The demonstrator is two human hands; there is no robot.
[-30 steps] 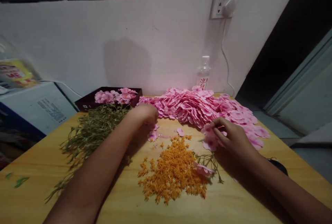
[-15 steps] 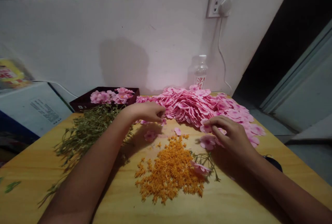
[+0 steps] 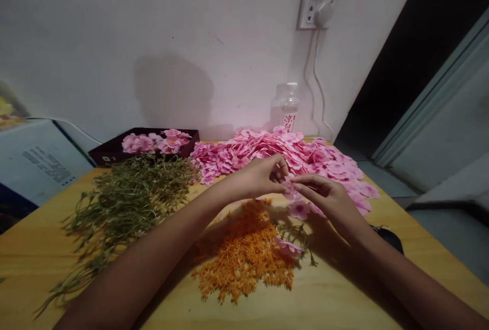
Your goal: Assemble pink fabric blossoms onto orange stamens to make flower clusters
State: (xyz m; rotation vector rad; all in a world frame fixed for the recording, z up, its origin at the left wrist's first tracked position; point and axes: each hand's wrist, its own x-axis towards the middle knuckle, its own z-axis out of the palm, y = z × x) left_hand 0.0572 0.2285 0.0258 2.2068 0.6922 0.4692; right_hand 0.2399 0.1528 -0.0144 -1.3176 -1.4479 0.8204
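Note:
My left hand [image 3: 263, 174] and my right hand [image 3: 326, 195] meet fingertip to fingertip in front of the pink heap. Both are closed in a pinch on a small pink petal piece [image 3: 289, 183], partly hidden by the fingers. Behind them spreads a large heap of pink fabric petals [image 3: 328, 159]. Just below my hands lies a pile of small orange flower centres [image 3: 244, 261]. At its right edge rest a pink flower [image 3: 289, 247] and a few green stems [image 3: 305, 238]. Left of my left forearm sits a bundle of green stems [image 3: 130, 202].
A dark box [image 3: 109, 156] with finished-looking pink flowers [image 3: 156, 141] stands at the back left. Behind the heap is a clear bottle [image 3: 289, 108]. A black object [image 3: 389, 238] lies beside my right forearm. A plugged cord [image 3: 319, 80] hangs down the wall.
My left hand has moved right, to my right hand, and their fingertips now meet at the petal piece. My right hand stays near the heap's front. The camera view has shifted slightly.

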